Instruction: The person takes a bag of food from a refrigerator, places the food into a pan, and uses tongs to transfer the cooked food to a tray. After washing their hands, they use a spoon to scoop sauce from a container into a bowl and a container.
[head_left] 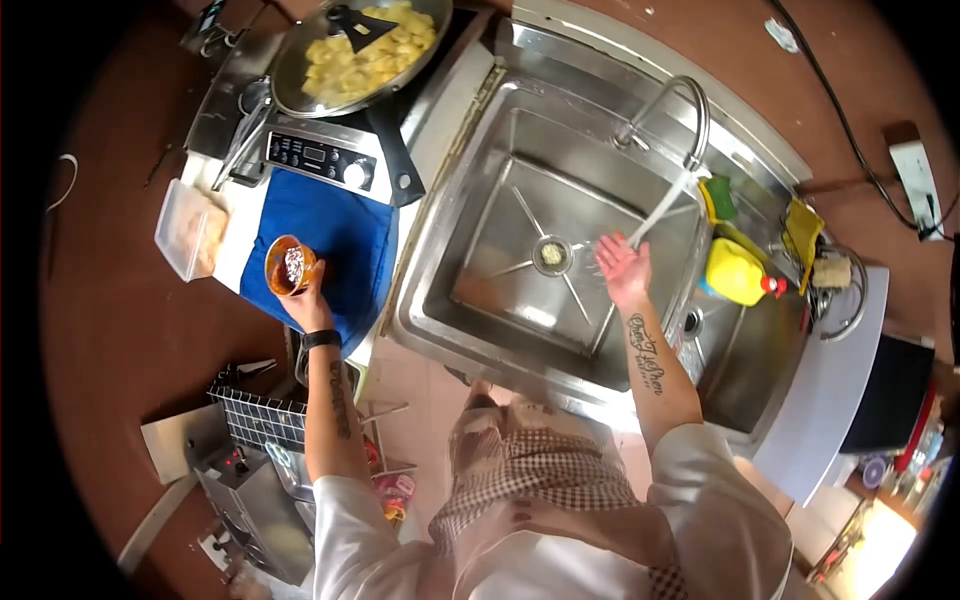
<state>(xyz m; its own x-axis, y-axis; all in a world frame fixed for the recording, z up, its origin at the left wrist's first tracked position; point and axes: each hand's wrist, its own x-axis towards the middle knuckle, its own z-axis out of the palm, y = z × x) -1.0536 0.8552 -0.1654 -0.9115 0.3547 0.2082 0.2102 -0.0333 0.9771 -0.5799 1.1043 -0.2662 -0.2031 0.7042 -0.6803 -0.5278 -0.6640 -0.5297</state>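
Note:
My left hand (309,303) is closed around an orange cup (272,268) with something white and dark red inside, too small to name. The cup is over a blue cloth (345,235) on the counter. Palm up and fingers stretched, my right hand (624,270) is over the steel sink (470,215), at the lower end of a stream of water (660,212). That water runs from the curved faucet (697,125). A pale clump lies in the drain (551,256).
Left of the sink, a pan (440,40) of yellow pieces sits on a cooker (318,158), its handle reaching over the counter. A clear plastic tub (190,232) stands at the counter's left edge. A yellow bottle (735,272) and a green sponge (720,198) are right of the faucet.

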